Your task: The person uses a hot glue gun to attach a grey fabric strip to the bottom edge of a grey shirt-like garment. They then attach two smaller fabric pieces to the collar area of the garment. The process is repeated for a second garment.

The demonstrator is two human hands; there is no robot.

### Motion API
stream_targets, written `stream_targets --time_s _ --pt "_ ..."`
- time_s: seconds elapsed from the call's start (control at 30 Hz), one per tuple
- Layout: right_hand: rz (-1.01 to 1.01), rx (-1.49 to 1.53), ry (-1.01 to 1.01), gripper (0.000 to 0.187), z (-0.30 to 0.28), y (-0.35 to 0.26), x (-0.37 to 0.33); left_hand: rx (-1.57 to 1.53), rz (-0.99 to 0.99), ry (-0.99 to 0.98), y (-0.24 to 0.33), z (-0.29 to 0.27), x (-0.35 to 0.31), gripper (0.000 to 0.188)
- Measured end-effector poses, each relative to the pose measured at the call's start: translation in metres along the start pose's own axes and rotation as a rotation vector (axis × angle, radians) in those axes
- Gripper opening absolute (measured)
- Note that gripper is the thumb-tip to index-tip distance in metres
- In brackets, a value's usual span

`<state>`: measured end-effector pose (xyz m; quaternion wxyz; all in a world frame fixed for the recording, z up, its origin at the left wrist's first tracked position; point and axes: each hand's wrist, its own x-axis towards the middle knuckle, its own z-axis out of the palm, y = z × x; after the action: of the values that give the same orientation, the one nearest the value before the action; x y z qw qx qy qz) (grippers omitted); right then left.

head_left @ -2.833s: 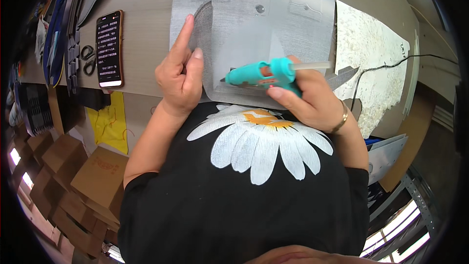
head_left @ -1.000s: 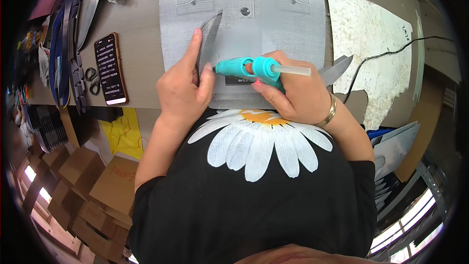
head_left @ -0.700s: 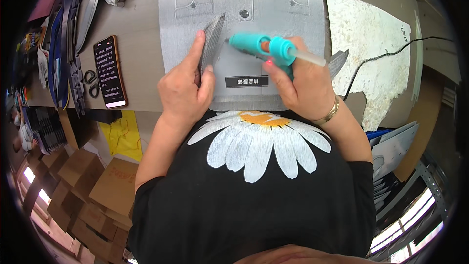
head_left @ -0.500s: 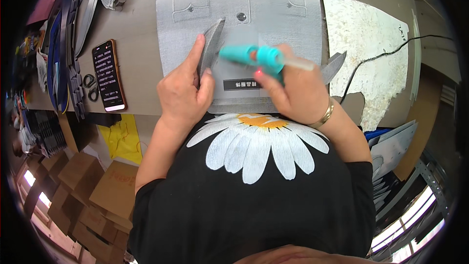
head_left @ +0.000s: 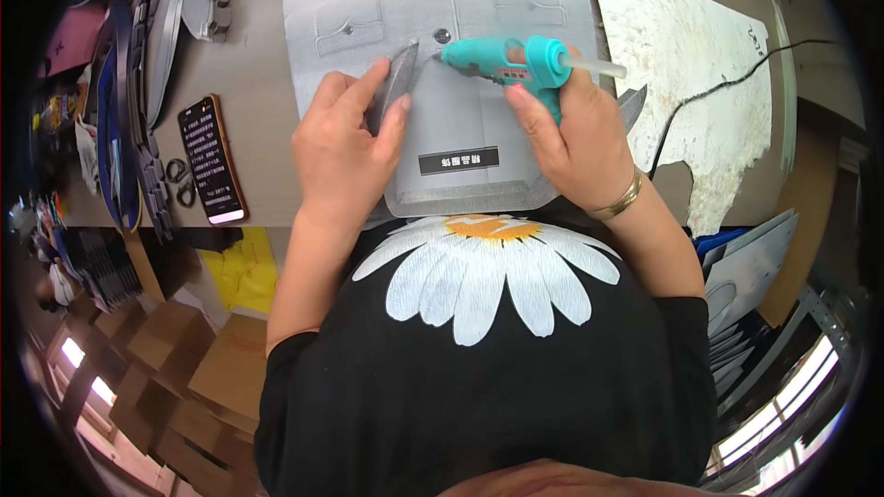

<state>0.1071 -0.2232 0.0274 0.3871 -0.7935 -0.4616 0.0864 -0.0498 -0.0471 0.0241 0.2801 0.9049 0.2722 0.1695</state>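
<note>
A grey sheet (head_left: 460, 120) printed like a denim jacket, with pockets, a button and a black label, lies on the table before me. My left hand (head_left: 345, 138) pinches its raised, folded-up left flap (head_left: 399, 83), a dark grey pointed strip, between thumb and fingers. In my right hand (head_left: 580, 133) is a teal glue gun (head_left: 506, 60) with a translucent glue stick (head_left: 599, 66) jutting from its back. The nozzle points left, just beside the flap's tip and near the printed button. Another pointed flap (head_left: 633, 109) shows partly behind my right hand.
On the left a phone (head_left: 214, 156) lies beside small black scissors (head_left: 180, 182) and several grey curved strips (head_left: 166, 28). A ragged, stained white board (head_left: 700, 74) lies at right, a black cable (head_left: 709, 97) across it. Cardboard boxes (head_left: 230, 359) stand below the table at left.
The glue gun has moved to the far right of its earlier spot, its nozzle now farther from the flap. The grey sheet has shifted slightly left in view. My left hand still pinches the flap.
</note>
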Motion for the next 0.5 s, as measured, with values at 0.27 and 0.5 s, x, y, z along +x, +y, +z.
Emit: stream_targets --time_s 0.27,0.5 --pt "0.146 0.390 0.012 0.042 0.001 -0.001 0.006 -0.209 -0.060 -0.024 -0.007 0.003 0.003 0.029" --pt "0.125 0.400 -0.113 0.039 0.001 -0.001 0.009 -0.250 -0.043 -0.018 -0.011 0.004 0.001 0.028"
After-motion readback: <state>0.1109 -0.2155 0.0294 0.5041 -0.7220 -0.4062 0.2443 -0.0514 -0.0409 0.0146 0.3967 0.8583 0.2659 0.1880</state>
